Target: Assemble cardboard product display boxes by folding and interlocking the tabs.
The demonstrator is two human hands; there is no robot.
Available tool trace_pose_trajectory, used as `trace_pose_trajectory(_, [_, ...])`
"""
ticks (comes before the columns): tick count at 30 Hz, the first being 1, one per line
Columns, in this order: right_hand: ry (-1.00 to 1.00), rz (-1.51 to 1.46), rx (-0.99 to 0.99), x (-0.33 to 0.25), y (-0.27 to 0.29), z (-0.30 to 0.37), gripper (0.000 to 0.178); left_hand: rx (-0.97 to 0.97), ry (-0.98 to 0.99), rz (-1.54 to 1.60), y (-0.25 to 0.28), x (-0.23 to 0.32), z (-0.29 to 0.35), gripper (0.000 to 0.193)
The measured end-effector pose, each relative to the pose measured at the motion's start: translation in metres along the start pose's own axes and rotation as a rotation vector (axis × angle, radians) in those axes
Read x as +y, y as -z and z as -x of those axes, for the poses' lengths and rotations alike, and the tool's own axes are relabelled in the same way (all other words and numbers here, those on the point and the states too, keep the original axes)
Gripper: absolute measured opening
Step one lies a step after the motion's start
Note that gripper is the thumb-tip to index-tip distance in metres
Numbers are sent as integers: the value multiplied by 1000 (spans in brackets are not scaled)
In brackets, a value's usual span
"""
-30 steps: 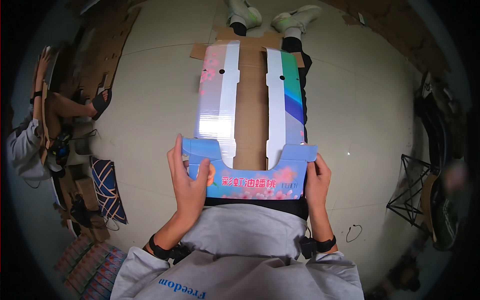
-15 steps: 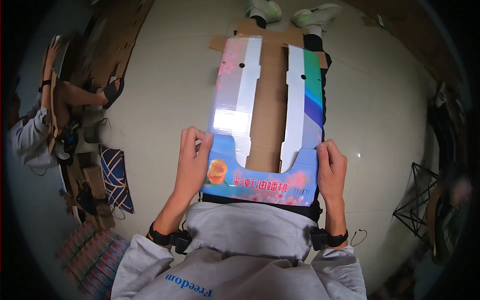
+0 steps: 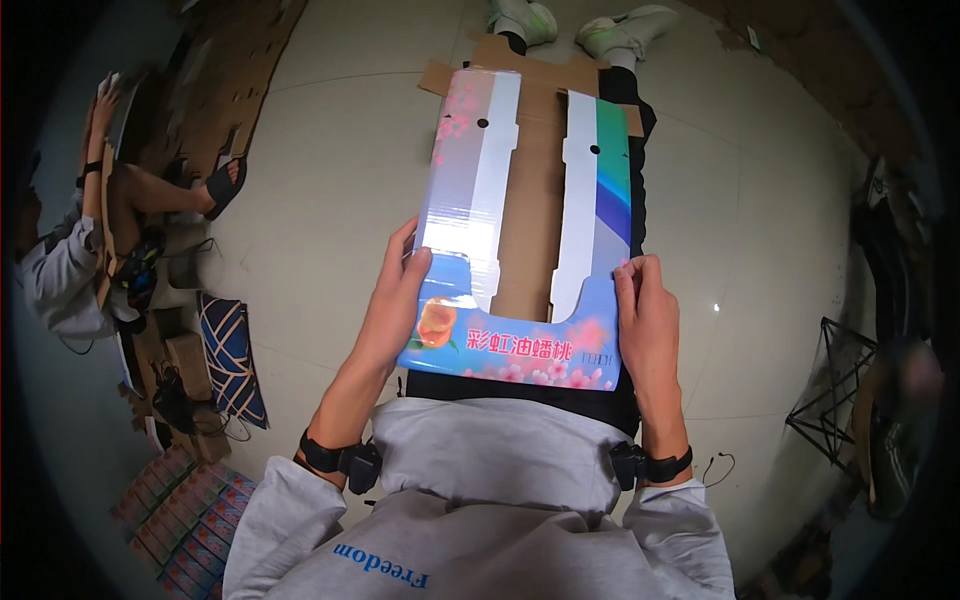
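Observation:
A printed cardboard box (image 3: pixel 520 349) lies across my lap and legs, partly folded. Its near panel is blue with a peach and pink blossoms. Two long side flaps, white along their inner edges, are folded inward and leave a strip of bare brown cardboard between them. At the far end, brown flaps stick out. My left hand (image 3: pixel 396 290) grips the box's left edge near the close corner, thumb on top and fingers partly hidden behind it. On the opposite edge, my right hand (image 3: pixel 645 305) pinches the cardboard with its thumb on the printed side.
At the left, another person (image 3: pixel 75 275) sits holding cardboard. Near them a blue patterned cushion (image 3: pixel 232 358) stands by brown boxes. Stacked printed packages (image 3: pixel 185 520) lie at lower left. A black wire frame (image 3: pixel 822 395) stands right, and my shoes (image 3: pixel 625 35) are at the top.
The box has shifted slightly away from my body and a little to the left, and its near panel looks flatter. Both hands have moved forward along its side edges.

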State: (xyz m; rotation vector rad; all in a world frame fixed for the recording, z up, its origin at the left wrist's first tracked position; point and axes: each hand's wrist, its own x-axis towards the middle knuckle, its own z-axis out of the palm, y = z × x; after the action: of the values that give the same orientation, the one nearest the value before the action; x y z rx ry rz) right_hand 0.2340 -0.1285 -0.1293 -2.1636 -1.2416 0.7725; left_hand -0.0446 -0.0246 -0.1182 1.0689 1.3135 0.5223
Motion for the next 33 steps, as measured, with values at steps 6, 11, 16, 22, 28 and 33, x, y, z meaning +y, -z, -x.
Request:
trace_pose_trajectory(6, [-150,-161,-29,13,-4,-6,42,31,32,42,-4,5,2,52])
trace_pose_trajectory(11, [-219,-616,-228,23,-1,-7,59,81,-26,80,-2,11,8,47])
trace_pose_trajectory(16, [-166,-721,-171,19,23,37,71,0,-73,265,-9,-6,46,47])
trace_pose_trajectory(22, [-68,-567,-32,5,43,88,74,-29,-205,162,-10,-11,79,48])
trace_pose_trajectory(28, [21,-555,64,9,64,145,85,-99,-271,118,-8,-6,127,56])
trace_pose_trajectory(33, [14,-628,76,0,109,159,88,-96,-388,167,8,7,172,59])
